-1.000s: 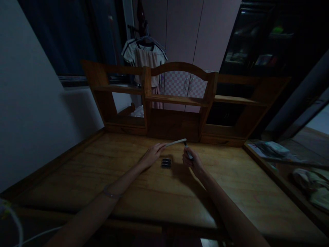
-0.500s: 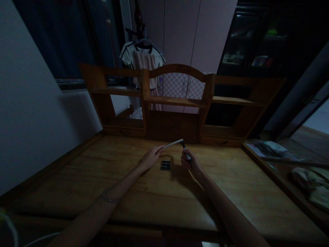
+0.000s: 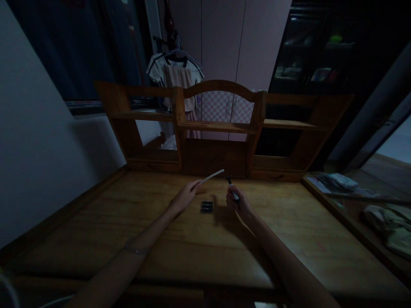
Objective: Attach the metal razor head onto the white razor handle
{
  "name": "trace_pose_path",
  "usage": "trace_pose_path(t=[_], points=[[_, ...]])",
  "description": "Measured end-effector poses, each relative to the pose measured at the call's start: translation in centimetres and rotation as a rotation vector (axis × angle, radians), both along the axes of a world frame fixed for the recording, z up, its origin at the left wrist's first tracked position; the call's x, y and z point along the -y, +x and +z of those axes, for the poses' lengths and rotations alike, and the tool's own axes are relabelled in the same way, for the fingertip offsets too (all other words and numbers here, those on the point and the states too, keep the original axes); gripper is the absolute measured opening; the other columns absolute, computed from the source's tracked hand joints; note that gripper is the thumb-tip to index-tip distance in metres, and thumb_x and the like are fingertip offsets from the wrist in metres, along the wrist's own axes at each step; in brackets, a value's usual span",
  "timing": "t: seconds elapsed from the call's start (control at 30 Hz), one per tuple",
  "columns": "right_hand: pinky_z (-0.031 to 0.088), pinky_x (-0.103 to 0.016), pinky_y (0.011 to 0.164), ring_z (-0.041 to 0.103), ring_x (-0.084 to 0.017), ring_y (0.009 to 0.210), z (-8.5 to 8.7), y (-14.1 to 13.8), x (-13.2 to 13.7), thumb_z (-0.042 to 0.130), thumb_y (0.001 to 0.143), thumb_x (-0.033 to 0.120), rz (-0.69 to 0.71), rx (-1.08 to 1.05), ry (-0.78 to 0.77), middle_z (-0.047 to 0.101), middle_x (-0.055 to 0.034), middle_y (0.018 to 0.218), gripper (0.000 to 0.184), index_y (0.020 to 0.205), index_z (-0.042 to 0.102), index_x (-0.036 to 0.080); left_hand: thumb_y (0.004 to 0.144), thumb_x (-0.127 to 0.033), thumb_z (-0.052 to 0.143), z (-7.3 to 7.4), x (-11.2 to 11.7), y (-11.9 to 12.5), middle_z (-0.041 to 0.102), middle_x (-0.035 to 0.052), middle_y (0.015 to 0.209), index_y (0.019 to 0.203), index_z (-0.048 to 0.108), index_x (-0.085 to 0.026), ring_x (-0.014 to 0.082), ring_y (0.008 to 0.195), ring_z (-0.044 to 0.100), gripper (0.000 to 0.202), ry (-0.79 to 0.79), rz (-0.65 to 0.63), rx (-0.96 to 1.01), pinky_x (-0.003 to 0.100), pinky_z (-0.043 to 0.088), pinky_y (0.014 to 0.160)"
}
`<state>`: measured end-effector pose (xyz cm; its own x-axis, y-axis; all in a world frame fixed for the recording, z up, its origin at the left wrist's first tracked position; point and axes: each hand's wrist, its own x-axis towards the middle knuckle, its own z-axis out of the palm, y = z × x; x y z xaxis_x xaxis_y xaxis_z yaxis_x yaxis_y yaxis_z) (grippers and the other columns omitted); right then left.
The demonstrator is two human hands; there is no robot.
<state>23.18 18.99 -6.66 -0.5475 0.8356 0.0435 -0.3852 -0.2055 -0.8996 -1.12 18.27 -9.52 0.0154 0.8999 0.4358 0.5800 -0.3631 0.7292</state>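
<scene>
Thin white stick (image 3: 212, 176) slants up from the pinching fingertips of the left hand (image 3: 184, 197), above the brown wooden desk (image 3: 289, 239). The right hand (image 3: 239, 205) is closed around a small dark-tipped pale tool (image 3: 233, 192), whose tip is near the stick's end. A small dark rectangular block (image 3: 207, 206) lies on the desk between the hands.

A dimly lit room in a home, most likely a bedroom, is indicated by the wooden tabletop (image 3: 192, 244) with a shelf unit (image 3: 221, 125) set along its far edge, by clothes (image 3: 175, 77) hung on a hanger behind it, by pink wardrobe doors (image 3: 224, 38) and by a dark glass-fronted cabinet (image 3: 308, 55).
</scene>
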Motion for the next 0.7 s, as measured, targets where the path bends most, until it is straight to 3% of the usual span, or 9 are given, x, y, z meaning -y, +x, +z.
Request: trace_pose_path(t=[0.23, 0.4, 0.53, 0.7], points=[[0.013, -0.021, 0.033, 0.017, -0.005, 0.033, 0.11, -0.06, 0.14, 0.056, 0.08, 0.044, -0.008, -0.033, -0.008, 0.026, 0.0098, 0.04, 0.037, 0.057, 0.037, 0.021, 0.094, -0.041, 0.042, 0.65, 0.58, 0.78, 0.062, 0.0057, 0.121, 0.119, 0.061, -0.019, 0.0197, 0.113, 0.055, 0.039, 0.041, -0.081, -0.013, 0.033, 0.04, 0.101], [0.013, -0.021, 0.033, 0.017, -0.005, 0.032, 0.01, -0.17, 0.09, 0.057, 0.078, 0.047, 0.001, -0.016, -0.003, 0.025, 0.0097, 0.04, 0.04, 0.056, 0.037, 0.021, 0.094, -0.042, 0.041, 0.53, 0.31, 0.35, 0.063, 0.006, 0.119, 0.118, 0.061, -0.019, 0.0204, 0.111, 0.056, 0.039, 0.018, -0.009, -0.031, 0.035, 0.04, 0.101], [0.013, -0.021, 0.033, 0.017, -0.005, 0.032, -0.03, -0.2, 0.08, 0.057, 0.079, 0.047, -0.02, 0.01, 0.004, 0.025, 0.0095, 0.039, 0.04, 0.056, 0.038, 0.021, 0.095, -0.041, 0.04, 0.8, 0.53, 0.49, 0.061, 0.0058, 0.121, 0.12, 0.06, -0.02, 0.0196, 0.113, 0.055, 0.038, 0.074, -0.042, -0.041, 0.034, 0.039, 0.102], [0.013, -0.021, 0.034, 0.017, -0.005, 0.033, 0.0, -0.23, 0.16, 0.057, 0.078, 0.047, -0.046, 0.033, 0.004, 0.026, 0.0098, 0.039, 0.039, 0.056, 0.038, 0.021, 0.094, -0.042, 0.04, 0.67, 0.61, 0.59, 0.063, 0.0055, 0.117, 0.116, 0.062, -0.02, 0.0202, 0.11, 0.056, 0.038, 0.019, -0.006, -0.094, 0.034, 0.041, 0.099]])
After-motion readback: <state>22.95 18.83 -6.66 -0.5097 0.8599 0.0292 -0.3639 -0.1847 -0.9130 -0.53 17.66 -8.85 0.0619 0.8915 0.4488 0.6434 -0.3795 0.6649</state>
